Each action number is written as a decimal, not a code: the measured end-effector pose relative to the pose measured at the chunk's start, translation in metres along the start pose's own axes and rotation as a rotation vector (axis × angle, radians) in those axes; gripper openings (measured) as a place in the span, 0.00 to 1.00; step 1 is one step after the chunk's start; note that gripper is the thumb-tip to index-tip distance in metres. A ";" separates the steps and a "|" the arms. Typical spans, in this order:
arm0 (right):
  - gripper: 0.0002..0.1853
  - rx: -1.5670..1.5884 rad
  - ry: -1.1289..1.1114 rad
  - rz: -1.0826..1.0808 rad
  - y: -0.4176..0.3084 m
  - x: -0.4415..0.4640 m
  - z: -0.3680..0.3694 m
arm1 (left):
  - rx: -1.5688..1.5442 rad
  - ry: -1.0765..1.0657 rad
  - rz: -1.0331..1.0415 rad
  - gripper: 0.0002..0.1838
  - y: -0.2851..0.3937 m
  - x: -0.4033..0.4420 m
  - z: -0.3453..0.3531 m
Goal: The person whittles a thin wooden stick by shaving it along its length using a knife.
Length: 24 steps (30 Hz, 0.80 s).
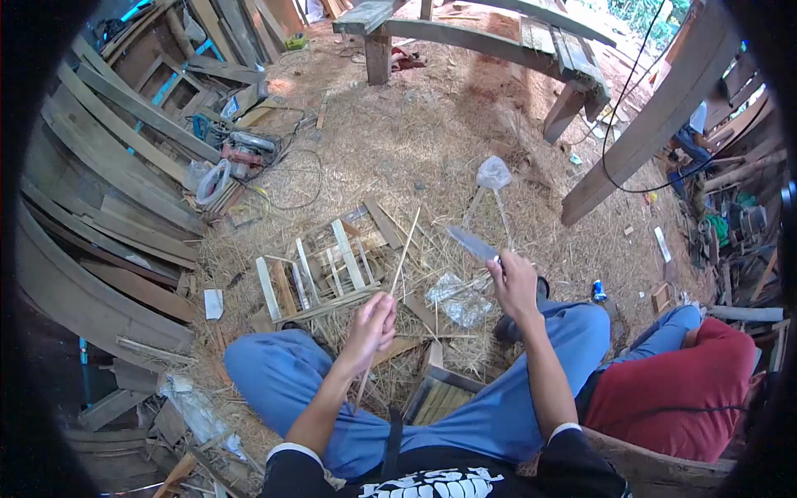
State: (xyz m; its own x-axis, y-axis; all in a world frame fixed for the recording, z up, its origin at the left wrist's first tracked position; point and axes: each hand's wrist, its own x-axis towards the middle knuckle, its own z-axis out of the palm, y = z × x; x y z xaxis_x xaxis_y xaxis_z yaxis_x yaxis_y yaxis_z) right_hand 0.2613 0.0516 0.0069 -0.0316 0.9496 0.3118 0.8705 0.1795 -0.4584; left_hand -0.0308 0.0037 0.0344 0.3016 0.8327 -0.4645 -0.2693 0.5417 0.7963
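My left hand (369, 332) is closed around a thin bamboo strip (406, 251), which slants up and away from me, its lower end reaching down by my lap. In my right hand (516, 288) is a knife with a broad flat blade (473, 243) pointing up and left. The blade and the strip are apart. Between my legs stands a wooden box (413, 400) with several cut strips (444, 404) inside. Beyond my left hand, pale wooden slats (344, 251) lie across other pieces on the ground.
Crumpled clear plastic (459, 300) lies near my right foot. A person in a red shirt (672, 390) sits close at my right. Boards (116, 241) lean along the left, near a corded power tool (249, 149). A wooden post (643, 124) and bench (465, 35) stand ahead.
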 end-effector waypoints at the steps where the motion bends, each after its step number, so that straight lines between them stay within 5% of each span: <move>1: 0.15 0.018 -0.015 0.012 -0.002 0.004 0.001 | 0.005 -0.003 0.001 0.14 -0.004 0.001 -0.002; 10: 0.15 0.135 0.091 -0.181 -0.048 0.019 -0.007 | 0.140 -0.005 0.055 0.14 -0.004 0.022 0.021; 24: 0.20 0.104 0.013 -0.314 -0.003 0.007 0.006 | 0.028 -0.317 -0.110 0.13 -0.023 0.036 0.041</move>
State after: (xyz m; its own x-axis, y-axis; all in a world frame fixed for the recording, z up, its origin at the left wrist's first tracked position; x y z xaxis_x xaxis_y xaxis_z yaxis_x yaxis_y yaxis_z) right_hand 0.2557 0.0594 0.0059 -0.2842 0.8404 0.4614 0.7644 0.4891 -0.4201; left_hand 0.0236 0.0165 0.0150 0.5984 0.6896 -0.4078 -0.1954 0.6193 0.7605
